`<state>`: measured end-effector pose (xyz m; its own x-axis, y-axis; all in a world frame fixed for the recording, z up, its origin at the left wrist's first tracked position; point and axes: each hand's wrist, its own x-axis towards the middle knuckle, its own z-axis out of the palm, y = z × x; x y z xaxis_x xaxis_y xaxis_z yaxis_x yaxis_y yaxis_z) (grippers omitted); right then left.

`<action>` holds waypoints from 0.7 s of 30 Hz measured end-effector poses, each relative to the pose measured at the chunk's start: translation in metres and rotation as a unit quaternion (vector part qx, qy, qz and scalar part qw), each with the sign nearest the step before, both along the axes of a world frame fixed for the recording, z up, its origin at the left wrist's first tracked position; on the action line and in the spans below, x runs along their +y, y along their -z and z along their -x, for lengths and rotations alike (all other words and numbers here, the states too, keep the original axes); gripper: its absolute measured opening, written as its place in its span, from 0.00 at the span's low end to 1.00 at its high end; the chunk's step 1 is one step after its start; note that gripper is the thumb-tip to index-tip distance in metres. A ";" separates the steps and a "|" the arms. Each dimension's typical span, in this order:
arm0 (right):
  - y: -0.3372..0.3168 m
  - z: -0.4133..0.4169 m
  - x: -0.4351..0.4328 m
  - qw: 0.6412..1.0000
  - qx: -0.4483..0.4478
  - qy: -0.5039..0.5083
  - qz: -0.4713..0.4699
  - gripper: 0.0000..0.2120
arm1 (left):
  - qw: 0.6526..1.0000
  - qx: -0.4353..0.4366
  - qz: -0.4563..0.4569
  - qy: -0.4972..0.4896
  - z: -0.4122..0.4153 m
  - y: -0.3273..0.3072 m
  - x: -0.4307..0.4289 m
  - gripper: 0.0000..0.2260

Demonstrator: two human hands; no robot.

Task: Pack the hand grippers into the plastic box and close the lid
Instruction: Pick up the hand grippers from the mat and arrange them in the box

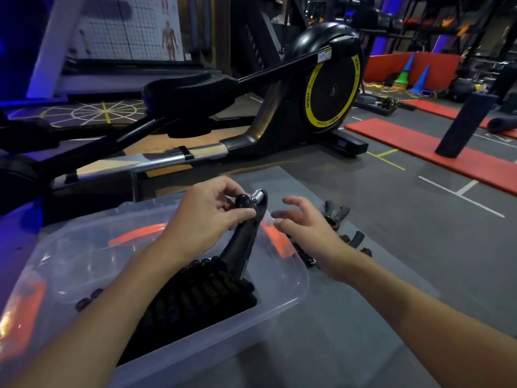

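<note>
Item: our left hand (208, 211), fingers closed round the top of one black hand gripper with a steel coil spring and a round black knob (246, 228); we hold it upright over the far right corner of the clear plastic storage box with orange latches (288, 289), its long handle slanting down toward the contents. Item: a packed row of black hand grippers (201, 298) lying inside the box, filling its right half and reaching the near wall. Item: a few small dark round pieces (89, 299) loose in the left half of the box; we cannot tell what they are. Item: our right hand (305, 228), spread wide and holding nothing, hovering just right of the box rim, close to the held gripper but apart from it. Item: loose grey-handled hand grippers (337, 214) lying outside the box on the grey mat (349, 317), just beyond and below our right hand, partly hidden by it. The box stands open on this mat; we see no lid on it. Item, background: a black elliptical trainer with a yellow-ringed flywheel (330, 91) on the gym floor beyond the mat.
</note>
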<state>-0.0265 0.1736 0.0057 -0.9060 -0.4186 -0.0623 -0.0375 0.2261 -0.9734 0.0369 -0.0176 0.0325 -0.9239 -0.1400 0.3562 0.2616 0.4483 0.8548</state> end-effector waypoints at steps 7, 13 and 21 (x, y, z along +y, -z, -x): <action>0.036 -0.005 -0.008 0.992 0.075 -0.031 -0.100 0.26 | 0.996 -0.031 0.016 -0.084 0.022 0.049 0.000 0.12; 0.044 -0.002 -0.007 0.991 0.091 -0.030 -0.099 0.25 | 0.982 -0.085 0.096 -0.141 0.047 0.088 0.002 0.16; 0.050 0.000 -0.004 0.991 0.084 -0.051 -0.089 0.23 | 0.966 -0.131 0.169 -0.146 0.068 0.115 0.001 0.15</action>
<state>-0.0268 0.1698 -0.0438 -0.8631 -0.5050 0.0048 -0.2277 0.3806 -0.8963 -0.0315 -0.0169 -0.0830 -0.9270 -0.3250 0.1870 -0.1231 0.7348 0.6670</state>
